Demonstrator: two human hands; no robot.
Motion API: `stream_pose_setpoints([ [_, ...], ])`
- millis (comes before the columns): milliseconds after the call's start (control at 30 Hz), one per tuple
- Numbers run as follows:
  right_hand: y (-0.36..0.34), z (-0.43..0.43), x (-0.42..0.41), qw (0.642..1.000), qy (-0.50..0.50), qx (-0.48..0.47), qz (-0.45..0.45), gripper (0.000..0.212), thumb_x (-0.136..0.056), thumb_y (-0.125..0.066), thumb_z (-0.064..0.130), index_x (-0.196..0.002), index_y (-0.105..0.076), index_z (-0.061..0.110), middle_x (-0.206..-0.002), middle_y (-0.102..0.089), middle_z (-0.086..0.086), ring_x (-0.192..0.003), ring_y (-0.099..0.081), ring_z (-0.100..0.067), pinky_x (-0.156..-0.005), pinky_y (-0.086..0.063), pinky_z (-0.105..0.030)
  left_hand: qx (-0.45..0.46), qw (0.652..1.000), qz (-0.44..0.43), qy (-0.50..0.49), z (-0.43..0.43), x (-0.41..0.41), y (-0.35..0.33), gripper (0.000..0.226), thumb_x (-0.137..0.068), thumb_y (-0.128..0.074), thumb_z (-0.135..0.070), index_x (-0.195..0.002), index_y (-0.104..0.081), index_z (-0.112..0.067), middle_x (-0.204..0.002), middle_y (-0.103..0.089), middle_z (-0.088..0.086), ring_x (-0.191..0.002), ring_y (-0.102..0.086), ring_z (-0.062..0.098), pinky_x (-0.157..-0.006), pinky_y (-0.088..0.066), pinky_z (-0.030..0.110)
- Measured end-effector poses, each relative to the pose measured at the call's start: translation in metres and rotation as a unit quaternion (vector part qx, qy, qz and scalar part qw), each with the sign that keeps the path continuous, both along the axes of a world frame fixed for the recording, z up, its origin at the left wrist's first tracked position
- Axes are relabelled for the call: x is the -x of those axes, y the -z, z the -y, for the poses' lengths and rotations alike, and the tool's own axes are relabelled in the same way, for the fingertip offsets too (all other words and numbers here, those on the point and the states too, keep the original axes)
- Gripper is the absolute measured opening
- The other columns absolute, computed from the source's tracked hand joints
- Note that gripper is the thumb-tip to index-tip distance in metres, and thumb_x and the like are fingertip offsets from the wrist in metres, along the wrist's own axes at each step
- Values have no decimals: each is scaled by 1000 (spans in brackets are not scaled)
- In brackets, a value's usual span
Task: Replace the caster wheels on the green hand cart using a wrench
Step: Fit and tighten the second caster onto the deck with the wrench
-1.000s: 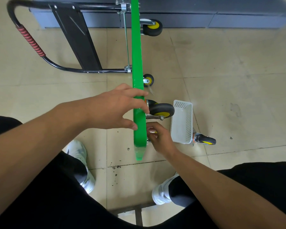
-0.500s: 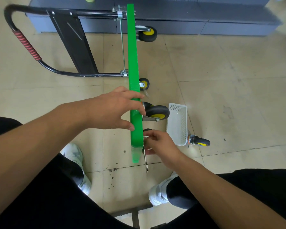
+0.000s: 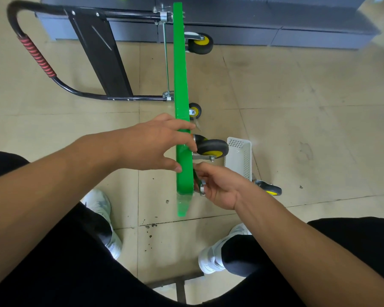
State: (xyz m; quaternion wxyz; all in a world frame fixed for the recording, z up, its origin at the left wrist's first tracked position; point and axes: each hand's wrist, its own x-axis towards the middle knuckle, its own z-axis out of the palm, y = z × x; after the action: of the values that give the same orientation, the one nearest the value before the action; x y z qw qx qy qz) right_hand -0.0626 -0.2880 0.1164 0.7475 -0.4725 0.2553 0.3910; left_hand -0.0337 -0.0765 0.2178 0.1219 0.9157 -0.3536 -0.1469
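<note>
The green hand cart (image 3: 180,85) lies tipped on its side, its deck edge pointing toward me. My left hand (image 3: 155,145) grips that edge, fingers over the top and thumb on the near face. Just right of the deck, my right hand (image 3: 220,185) curls around a metal wrench (image 3: 202,188), whose shiny end shows against the deck's underside. A black caster with a yellow hub (image 3: 212,148) is mounted just above that hand. Two more casters (image 3: 201,43) (image 3: 195,110) sit farther along the deck. A loose caster (image 3: 269,189) lies on the floor.
A white perforated basket (image 3: 239,158) stands on the tiled floor right of the deck. The cart's black handle with its red grip (image 3: 37,55) lies to the left. Grey cabinets (image 3: 297,23) run along the back. My white shoes (image 3: 100,204) (image 3: 211,260) flank a metal stool frame (image 3: 180,282).
My right hand has turned by the deck's lower end. The wrench handle that pointed down at the floor half a second ago is now mostly hidden in the hand. My left hand kept its hold.
</note>
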Motion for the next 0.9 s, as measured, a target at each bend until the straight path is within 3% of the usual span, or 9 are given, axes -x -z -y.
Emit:
stream_pose_setpoints([
  [167, -4, -1, 0, 1000, -18, 0, -1, 25, -97, -64, 12, -120, -69, 2, -106, -72, -15, -76, -69, -17, -70, -58, -23, 6, 1000, 2, 2, 0, 0, 1, 53, -83, -72, -52, -132, -53, -45, -160, -27, -9, -141, -25, 21, -112, -36, 47],
  [267, -8, 4, 5, 999, -37, 11, 3, 24, -99, -62, 11, -120, -68, 0, -95, -72, -13, -67, -66, -15, -58, -58, -22, 9, 1000, 3, 5, -1, 0, 3, 53, -83, -72, -52, -132, -53, -44, -161, -27, -9, -141, -25, 21, -112, -36, 48],
  [433, -7, 11, 17, 992, -101, 59, 53, 18, -102, -58, 13, -115, -64, 2, -80, -66, -11, -64, -67, -17, -51, -54, -22, 6, 1000, 4, 5, -1, 0, 3, 53, -84, -71, -52, -133, -53, -44, -161, -26, -9, -142, -24, 21, -114, -34, 47],
  [567, 0, 24, 26, 983, -156, 56, 81, 7, -102, -59, 10, -109, -59, 8, -89, -68, -15, -75, -71, -25, -64, -60, -30, 4, 1000, 1, 3, -1, 0, 3, 53, -84, -71, -52, -133, -52, -45, -161, -25, -10, -143, -23, 20, -115, -34, 46],
  [667, 17, 33, 26, 963, -199, 108, 147, 7, -100, -63, 7, -105, -58, 8, -97, -70, -15, -88, -72, -26, -74, -62, -34, 0, 1000, -1, 2, -2, 0, 4, 53, -84, -70, -53, -133, -51, -46, -161, -24, -11, -143, -21, 19, -115, -34, 46],
  [767, 43, 36, 22, 918, -233, 217, 238, 14, -98, -67, 7, -110, -62, 2, -104, -69, -21, -95, -72, -25, -84, -63, -37, 3, 1000, -1, -1, -1, -1, 4, 53, -84, -71, -53, -133, -52, -46, -161, -25, -11, -143, -22, 20, -114, -34, 45],
  [900, 75, 31, 15, 862, -255, 308, 313, 14, -94, -73, 10, -108, -69, 11, -101, -74, -7, -91, -74, -23, -87, -62, -36, 8, 1000, -3, -3, -1, -1, 3, 53, -83, -72, -53, -132, -52, -47, -161, -26, -11, -141, -22, 19, -114, -33, 41],
])
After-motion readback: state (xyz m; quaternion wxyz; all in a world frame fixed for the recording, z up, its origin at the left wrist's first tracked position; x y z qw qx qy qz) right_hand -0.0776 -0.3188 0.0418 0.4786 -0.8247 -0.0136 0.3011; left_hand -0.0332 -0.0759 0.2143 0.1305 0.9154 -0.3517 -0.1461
